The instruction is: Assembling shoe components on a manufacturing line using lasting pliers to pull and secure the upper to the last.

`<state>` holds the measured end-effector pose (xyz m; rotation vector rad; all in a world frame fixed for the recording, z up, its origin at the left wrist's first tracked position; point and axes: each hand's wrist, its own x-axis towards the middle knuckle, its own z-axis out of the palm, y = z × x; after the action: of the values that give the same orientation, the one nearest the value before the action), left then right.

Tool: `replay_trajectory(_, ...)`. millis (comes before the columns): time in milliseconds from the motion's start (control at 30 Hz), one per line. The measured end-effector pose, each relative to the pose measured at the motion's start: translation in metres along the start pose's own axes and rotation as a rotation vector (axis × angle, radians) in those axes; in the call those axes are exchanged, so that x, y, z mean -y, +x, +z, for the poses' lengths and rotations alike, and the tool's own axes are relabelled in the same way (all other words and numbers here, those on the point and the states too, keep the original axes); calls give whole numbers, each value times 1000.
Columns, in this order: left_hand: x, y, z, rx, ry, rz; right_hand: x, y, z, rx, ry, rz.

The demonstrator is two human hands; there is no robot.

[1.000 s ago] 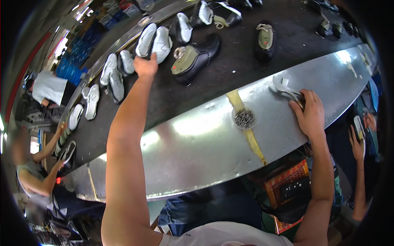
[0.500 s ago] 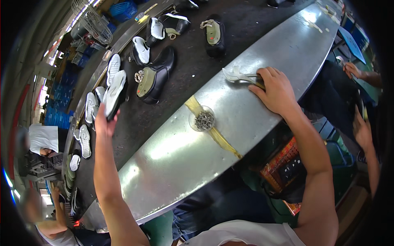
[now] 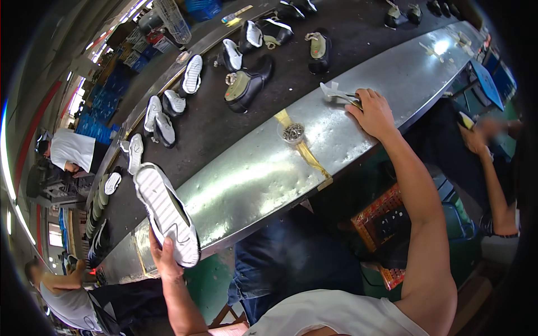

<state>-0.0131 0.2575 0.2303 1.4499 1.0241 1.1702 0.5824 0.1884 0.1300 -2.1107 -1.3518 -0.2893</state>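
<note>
The left hand is pinching the near end of a white-soled shoe above the worktop's front edge; a weak one-ended grip could be risking a drop. Farther on, a tub of metal bits is standing uncovered, so a sweeping shoe could be spilling it. Beyond, the right hand is gripping pincers by the handles.

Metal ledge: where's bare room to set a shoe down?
Bare: between the yellow tape and the held shoe, and right of the right hand. Crowded: the middle, with metal bits and the tool; beyond the ledge, shoes line the far side.
</note>
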Motion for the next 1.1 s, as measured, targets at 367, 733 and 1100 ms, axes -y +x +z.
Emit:
replay_trajectory(367,29,30,-211,-116,978,-350,78,173,55,520,602,177)
replay_trajectory(733,78,12,-8,255,1184,288,95,411,307,87,-88,115)
replay_trajectory(1100,84,8,-24,280,1225,90,68,479,290,27,632,89)
